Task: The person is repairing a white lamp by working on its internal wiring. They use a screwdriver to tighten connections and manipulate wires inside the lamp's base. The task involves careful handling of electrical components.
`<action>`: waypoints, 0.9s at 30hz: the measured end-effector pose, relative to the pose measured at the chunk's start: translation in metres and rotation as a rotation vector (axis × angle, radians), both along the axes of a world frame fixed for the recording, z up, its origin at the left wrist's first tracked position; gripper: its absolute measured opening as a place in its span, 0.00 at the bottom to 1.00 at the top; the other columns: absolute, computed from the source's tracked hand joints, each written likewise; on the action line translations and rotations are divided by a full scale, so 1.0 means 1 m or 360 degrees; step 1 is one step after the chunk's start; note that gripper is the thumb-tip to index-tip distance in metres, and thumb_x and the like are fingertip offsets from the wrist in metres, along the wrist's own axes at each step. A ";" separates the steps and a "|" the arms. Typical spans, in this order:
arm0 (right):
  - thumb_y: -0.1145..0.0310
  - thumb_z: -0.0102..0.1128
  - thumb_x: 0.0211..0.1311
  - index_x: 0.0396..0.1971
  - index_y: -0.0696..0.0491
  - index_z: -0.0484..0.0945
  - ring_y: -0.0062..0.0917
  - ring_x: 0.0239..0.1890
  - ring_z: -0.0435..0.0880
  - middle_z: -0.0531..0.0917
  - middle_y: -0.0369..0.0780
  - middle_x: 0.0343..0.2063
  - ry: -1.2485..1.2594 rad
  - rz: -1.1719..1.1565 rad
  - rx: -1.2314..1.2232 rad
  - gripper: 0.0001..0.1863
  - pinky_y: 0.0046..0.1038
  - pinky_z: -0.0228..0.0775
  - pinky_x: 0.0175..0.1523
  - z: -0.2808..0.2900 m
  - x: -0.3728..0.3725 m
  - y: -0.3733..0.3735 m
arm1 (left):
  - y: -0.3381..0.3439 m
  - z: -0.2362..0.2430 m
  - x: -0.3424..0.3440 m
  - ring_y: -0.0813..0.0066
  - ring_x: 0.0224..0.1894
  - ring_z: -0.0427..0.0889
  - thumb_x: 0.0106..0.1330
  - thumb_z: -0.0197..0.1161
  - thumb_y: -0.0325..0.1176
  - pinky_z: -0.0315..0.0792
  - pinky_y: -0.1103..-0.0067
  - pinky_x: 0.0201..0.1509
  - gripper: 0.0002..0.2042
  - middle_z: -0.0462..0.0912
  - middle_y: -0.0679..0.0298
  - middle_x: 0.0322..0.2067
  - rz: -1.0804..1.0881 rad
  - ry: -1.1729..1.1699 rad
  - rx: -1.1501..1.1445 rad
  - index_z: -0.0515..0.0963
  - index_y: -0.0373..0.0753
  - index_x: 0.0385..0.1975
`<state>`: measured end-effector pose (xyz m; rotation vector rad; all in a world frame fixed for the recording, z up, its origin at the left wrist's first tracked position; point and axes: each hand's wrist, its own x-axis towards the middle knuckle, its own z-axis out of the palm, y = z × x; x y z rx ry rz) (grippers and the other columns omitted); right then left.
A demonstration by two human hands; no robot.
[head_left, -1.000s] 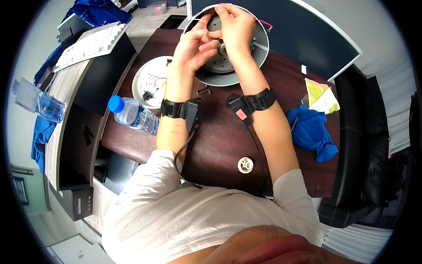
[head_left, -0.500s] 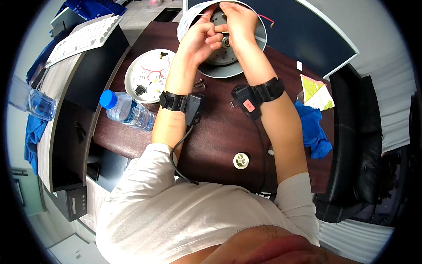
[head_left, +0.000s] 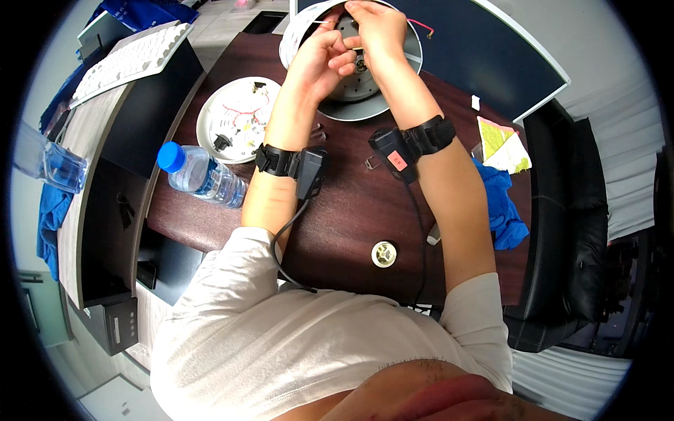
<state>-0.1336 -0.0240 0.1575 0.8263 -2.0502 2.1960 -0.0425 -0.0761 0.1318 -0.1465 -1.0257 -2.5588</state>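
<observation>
A round white appliance housing lies at the far edge of the table, its hollow side facing me. Inside is a grey metal plate with holes. My left hand reaches into it with curled fingers, close to a thin white wire. My right hand is also over the opening, its thumb and fingers pinched together near the upper rim. Whatever either hand grips is too small or hidden behind the fingers. A red wire with a bare end sticks out to the right of my right hand.
Left of my left forearm is a white dish with wires and small parts, then a blue-capped water bottle. Screws lie between my arms. A small round part sits nearer me. On the right are a blue cloth and a yellow-white packet.
Both hands stay at the housing with only slight finger and wrist movement. The whole view has shifted a little, and more of a small white piece shows beside my right forearm.
</observation>
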 end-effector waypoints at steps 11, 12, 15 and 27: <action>0.73 0.60 0.56 0.34 0.65 0.80 0.28 0.22 0.83 0.83 0.44 0.30 -0.0220 0.0273 -0.0270 0.10 0.25 0.79 0.19 0.001 0.002 0.006 | -0.007 -0.011 -0.009 0.87 0.12 0.56 0.53 0.44 0.23 0.58 0.85 0.17 0.31 0.76 0.58 0.31 -0.0042 0.0046 -0.0089 0.57 0.46 0.62; 0.73 0.60 0.56 0.35 0.65 0.80 0.28 0.22 0.82 0.82 0.44 0.30 -0.0222 0.0311 -0.0273 0.10 0.25 0.79 0.19 -0.001 -0.003 0.004 | -0.005 -0.010 -0.008 0.87 0.12 0.56 0.53 0.44 0.23 0.58 0.85 0.17 0.30 0.76 0.58 0.32 -0.0018 0.0039 -0.0101 0.57 0.46 0.62; 0.73 0.60 0.57 0.37 0.64 0.79 0.27 0.23 0.81 0.81 0.44 0.33 -0.0276 0.0397 -0.0245 0.11 0.24 0.78 0.18 -0.005 -0.013 0.004 | 0.002 -0.004 -0.005 0.88 0.10 0.54 0.52 0.43 0.22 0.57 0.88 0.15 0.31 0.78 0.56 0.35 0.0084 -0.0040 -0.0089 0.59 0.43 0.62; 0.73 0.58 0.60 0.37 0.61 0.81 0.17 0.24 0.76 0.82 0.38 0.29 0.0007 0.0396 -0.0137 0.09 0.18 0.72 0.26 -0.002 -0.007 0.002 | 0.001 -0.004 -0.002 0.89 0.11 0.56 0.56 0.44 0.25 0.59 0.85 0.16 0.27 0.70 0.70 0.23 0.0059 0.0007 -0.0055 0.63 0.47 0.60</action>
